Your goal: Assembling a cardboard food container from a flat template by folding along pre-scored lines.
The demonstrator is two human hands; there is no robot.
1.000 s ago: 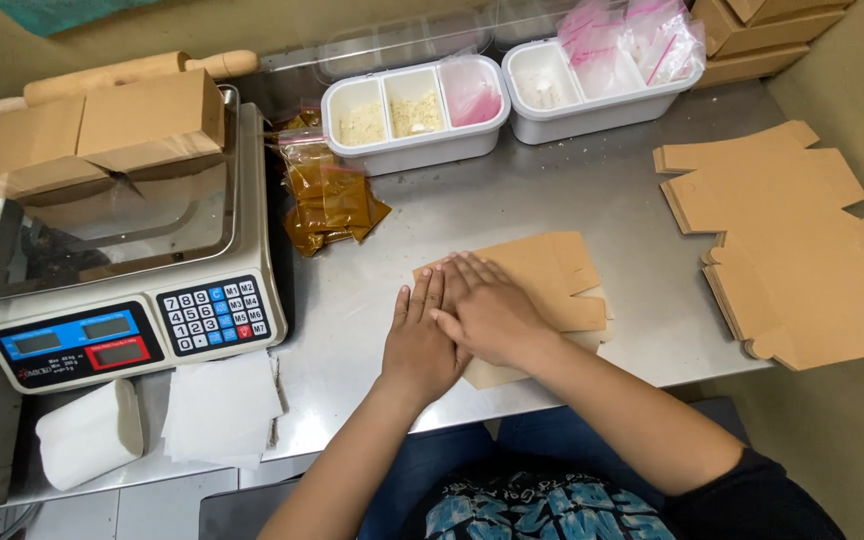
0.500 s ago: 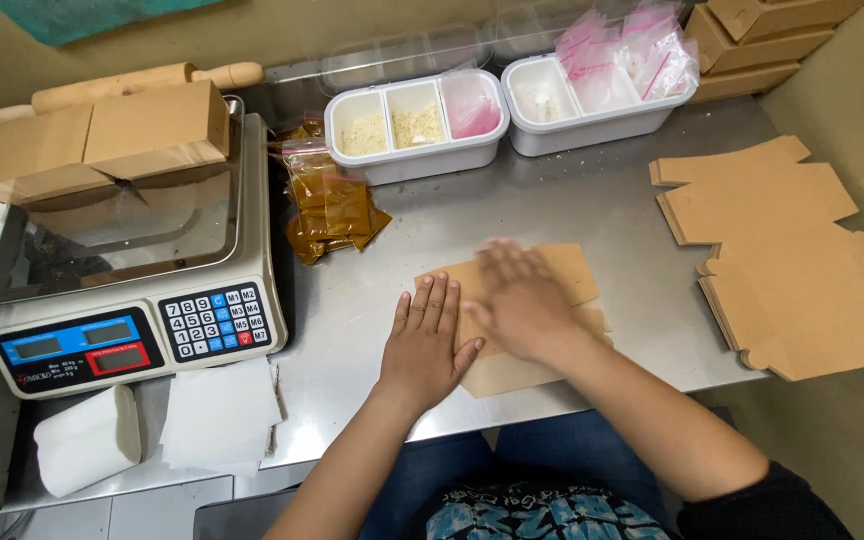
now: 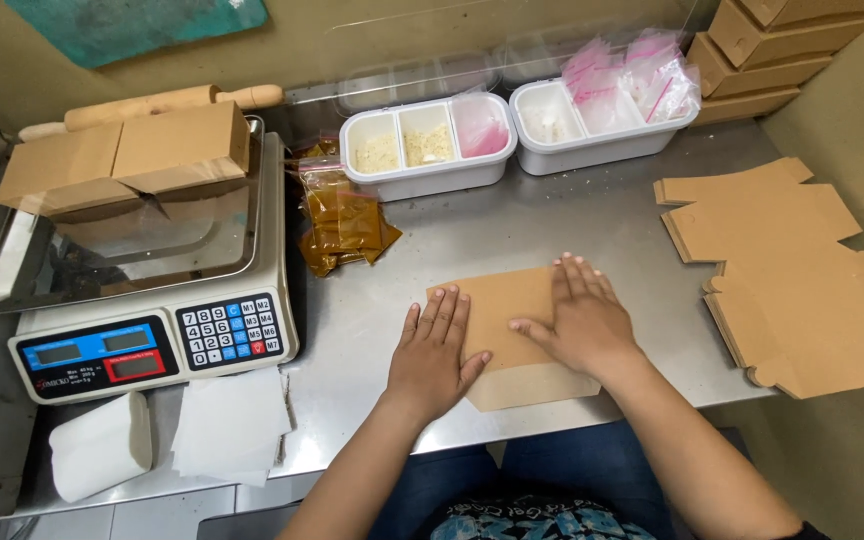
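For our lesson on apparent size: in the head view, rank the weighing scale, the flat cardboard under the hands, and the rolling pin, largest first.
1. Weighing scale
2. Flat cardboard, partly covered by both hands
3. Rolling pin, partly hidden and farther away, so less certain

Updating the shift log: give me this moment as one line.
left hand flat on cardboard sheet | right hand flat on same sheet | sheet on steel table | flat box stack to right

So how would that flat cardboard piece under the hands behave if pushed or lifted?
The flat cardboard piece lies thin under the left hand and right hand, so it is probably light. On the smooth steel table it would likely slide easily. Its folds suggest it would flex if lifted.
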